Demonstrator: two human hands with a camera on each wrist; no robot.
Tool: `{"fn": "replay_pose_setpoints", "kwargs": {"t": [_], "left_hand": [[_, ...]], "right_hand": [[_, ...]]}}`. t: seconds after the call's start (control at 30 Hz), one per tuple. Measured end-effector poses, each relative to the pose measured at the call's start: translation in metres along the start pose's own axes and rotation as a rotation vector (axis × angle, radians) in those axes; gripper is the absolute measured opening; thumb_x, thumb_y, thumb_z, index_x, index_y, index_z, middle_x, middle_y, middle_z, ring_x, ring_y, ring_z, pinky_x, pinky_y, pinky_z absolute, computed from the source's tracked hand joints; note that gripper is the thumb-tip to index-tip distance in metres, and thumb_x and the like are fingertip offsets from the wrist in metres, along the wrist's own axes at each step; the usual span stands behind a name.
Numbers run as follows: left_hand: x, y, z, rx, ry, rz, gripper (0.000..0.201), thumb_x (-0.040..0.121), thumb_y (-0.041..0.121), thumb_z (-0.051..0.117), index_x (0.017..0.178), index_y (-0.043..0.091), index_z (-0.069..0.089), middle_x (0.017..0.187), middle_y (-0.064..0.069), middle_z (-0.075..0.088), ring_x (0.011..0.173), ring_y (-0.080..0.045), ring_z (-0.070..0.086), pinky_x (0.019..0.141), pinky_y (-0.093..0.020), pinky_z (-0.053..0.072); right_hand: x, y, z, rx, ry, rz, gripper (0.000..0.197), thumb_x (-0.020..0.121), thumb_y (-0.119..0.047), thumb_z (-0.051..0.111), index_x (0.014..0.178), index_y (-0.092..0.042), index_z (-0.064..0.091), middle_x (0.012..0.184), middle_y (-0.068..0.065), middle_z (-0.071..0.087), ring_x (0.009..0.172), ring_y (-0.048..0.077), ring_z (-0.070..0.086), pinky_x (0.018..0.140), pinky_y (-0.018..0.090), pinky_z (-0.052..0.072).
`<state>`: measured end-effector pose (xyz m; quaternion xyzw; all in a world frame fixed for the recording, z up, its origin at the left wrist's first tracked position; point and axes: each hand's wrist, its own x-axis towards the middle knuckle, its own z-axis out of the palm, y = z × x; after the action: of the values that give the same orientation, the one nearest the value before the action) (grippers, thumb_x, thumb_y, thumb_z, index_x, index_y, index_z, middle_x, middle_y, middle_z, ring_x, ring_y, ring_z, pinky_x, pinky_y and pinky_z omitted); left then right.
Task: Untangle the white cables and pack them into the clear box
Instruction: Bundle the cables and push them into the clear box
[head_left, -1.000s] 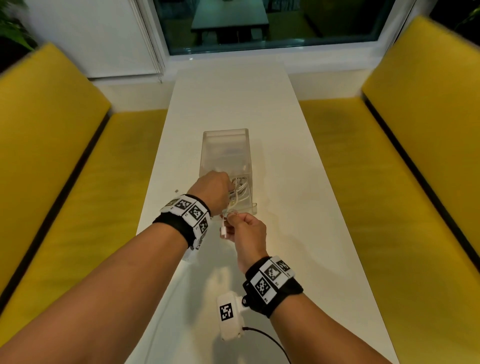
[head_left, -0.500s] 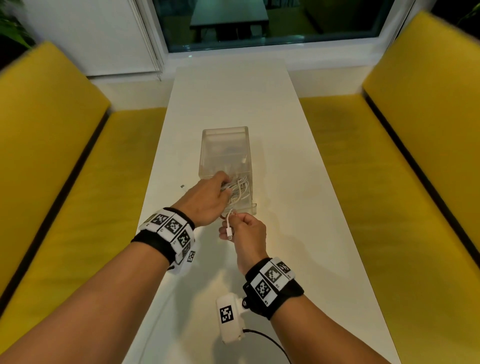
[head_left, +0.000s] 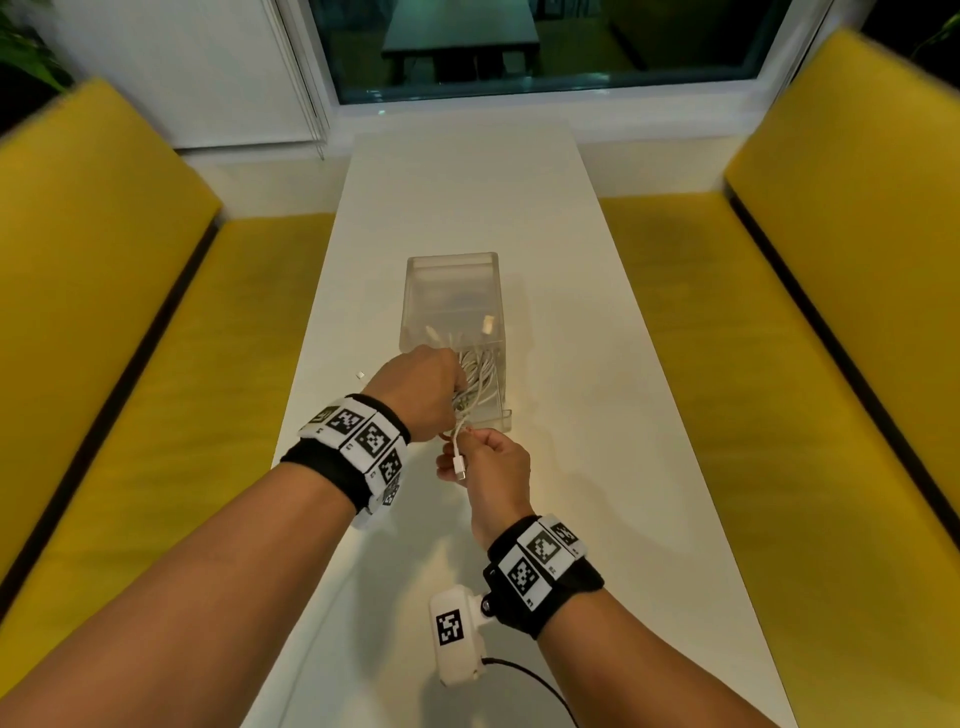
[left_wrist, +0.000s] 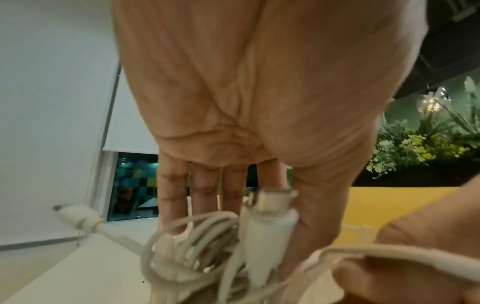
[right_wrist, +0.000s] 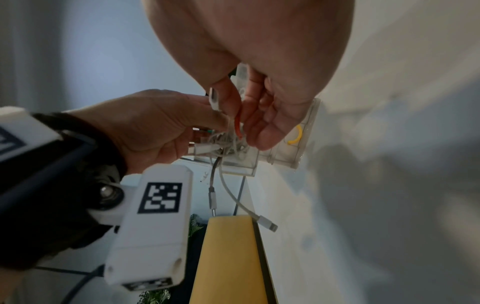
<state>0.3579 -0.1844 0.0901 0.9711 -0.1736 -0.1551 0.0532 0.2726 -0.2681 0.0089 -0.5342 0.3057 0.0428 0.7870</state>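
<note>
A clear box (head_left: 451, 291) lies lengthwise on the white table (head_left: 582, 374). A tangled bundle of white cables (head_left: 480, 376) sits at its near end. My left hand (head_left: 423, 389) holds that bundle from the left; in the left wrist view the cables (left_wrist: 192, 246) and a plug (left_wrist: 270, 228) lie against its fingers (left_wrist: 205, 189). Just in front of the box my right hand (head_left: 491, 467) pinches one white cable below its connector (head_left: 460, 463). In the right wrist view the right hand (right_wrist: 246, 115) also touches an orange strip (right_wrist: 237, 125), and two cable ends (right_wrist: 267, 224) hang loose.
A small white piece (head_left: 360, 374) lies on the table left of the box. A yellow band (right_wrist: 294, 135) shows against the box's clear wall. Yellow benches (head_left: 156, 415) run along both long sides of the table. A window closes the far end.
My left hand drew back a little with the bundle, then shifted toward the box again. The right hand stayed almost still with its cable end.
</note>
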Motion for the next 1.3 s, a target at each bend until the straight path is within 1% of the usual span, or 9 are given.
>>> {"fn": "replay_pose_setpoints", "kwargs": {"t": [0.13, 0.37, 0.5, 0.7, 0.8, 1.03, 1.17, 1.23, 1.3], "left_hand": [[0.004, 0.0, 0.009, 0.014, 0.066, 0.003, 0.035, 0.078, -0.001, 0.069, 0.106, 0.017, 0.078, 0.1, -0.009, 0.075, 0.084, -0.026, 0.071, 0.075, -0.035, 0.059], [0.016, 0.002, 0.015, -0.145, 0.271, -0.071, 0.016, 0.083, 0.001, 0.067, 0.073, 0.013, 0.068, 0.084, -0.008, 0.063, 0.079, -0.034, 0.066, 0.064, -0.034, 0.048], [0.018, 0.0, 0.019, -0.271, 0.374, -0.127, 0.027, 0.091, 0.003, 0.064, 0.114, 0.014, 0.074, 0.118, -0.01, 0.059, 0.102, -0.032, 0.062, 0.079, -0.031, 0.043], [-0.005, -0.003, 0.017, -0.097, 0.324, -0.044, 0.028, 0.092, 0.041, 0.062, 0.113, 0.025, 0.074, 0.112, 0.001, 0.064, 0.108, -0.024, 0.056, 0.097, -0.043, 0.032], [-0.012, -0.005, 0.016, -0.122, 0.191, -0.008, 0.049, 0.084, 0.05, 0.071, 0.122, 0.019, 0.07, 0.12, -0.006, 0.056, 0.111, -0.026, 0.053, 0.096, -0.042, 0.043], [-0.004, -0.005, 0.007, -0.195, 0.079, 0.015, 0.02, 0.076, 0.006, 0.08, 0.095, 0.009, 0.073, 0.116, -0.009, 0.055, 0.084, -0.022, 0.062, 0.062, -0.029, 0.051], [-0.001, -0.011, 0.006, -0.206, 0.008, 0.036, 0.027, 0.076, -0.006, 0.07, 0.084, 0.019, 0.063, 0.088, -0.004, 0.057, 0.081, -0.019, 0.06, 0.078, -0.046, 0.06], [0.001, -0.014, 0.003, -0.199, -0.014, 0.047, 0.02, 0.078, -0.007, 0.07, 0.091, 0.007, 0.071, 0.092, -0.006, 0.065, 0.089, -0.025, 0.068, 0.076, -0.042, 0.061], [0.001, -0.014, -0.001, -0.192, -0.03, 0.048, 0.039, 0.081, -0.006, 0.072, 0.116, 0.01, 0.074, 0.111, -0.003, 0.069, 0.1, -0.028, 0.069, 0.069, -0.03, 0.055]], "right_hand": [[0.001, -0.002, 0.0, 0.015, 0.006, 0.004, 0.022, 0.092, -0.003, 0.061, 0.07, -0.005, 0.066, 0.071, 0.014, 0.066, 0.065, 0.027, 0.061, 0.078, 0.049, 0.059], [0.007, -0.009, 0.001, 0.039, 0.003, -0.003, 0.024, 0.094, -0.003, 0.061, 0.07, -0.005, 0.065, 0.07, 0.012, 0.066, 0.06, 0.027, 0.06, 0.066, 0.037, 0.057], [0.005, -0.007, 0.002, 0.056, -0.018, 0.007, 0.026, 0.093, -0.001, 0.061, 0.068, -0.005, 0.065, 0.067, 0.011, 0.067, 0.062, 0.028, 0.059, 0.064, 0.036, 0.055], [0.005, -0.01, -0.003, 0.025, -0.044, -0.011, 0.022, 0.093, 0.0, 0.061, 0.071, -0.005, 0.066, 0.072, 0.014, 0.066, 0.063, 0.027, 0.06, 0.065, 0.037, 0.055], [0.004, -0.011, -0.006, -0.02, -0.076, -0.018, 0.019, 0.09, 0.002, 0.058, 0.077, -0.006, 0.069, 0.076, 0.014, 0.066, 0.067, 0.026, 0.06, 0.065, 0.036, 0.054], [0.006, -0.005, -0.015, -0.171, -0.074, -0.04, 0.015, 0.095, -0.021, 0.069, 0.083, -0.012, 0.071, 0.082, 0.002, 0.074, 0.07, 0.017, 0.063, 0.062, 0.031, 0.048], [0.007, -0.004, -0.015, -0.19, -0.071, -0.029, 0.011, 0.095, -0.02, 0.068, 0.088, -0.012, 0.072, 0.083, 0.002, 0.075, 0.073, 0.018, 0.062, 0.059, 0.029, 0.047], [0.007, -0.005, -0.014, -0.191, -0.068, -0.029, 0.01, 0.095, -0.018, 0.067, 0.089, -0.011, 0.072, 0.084, 0.002, 0.075, 0.073, 0.018, 0.062, 0.058, 0.028, 0.046], [0.007, -0.007, -0.014, -0.19, -0.063, -0.021, 0.009, 0.095, -0.018, 0.067, 0.088, -0.012, 0.072, 0.084, 0.003, 0.075, 0.072, 0.018, 0.062, 0.057, 0.028, 0.045]]}}
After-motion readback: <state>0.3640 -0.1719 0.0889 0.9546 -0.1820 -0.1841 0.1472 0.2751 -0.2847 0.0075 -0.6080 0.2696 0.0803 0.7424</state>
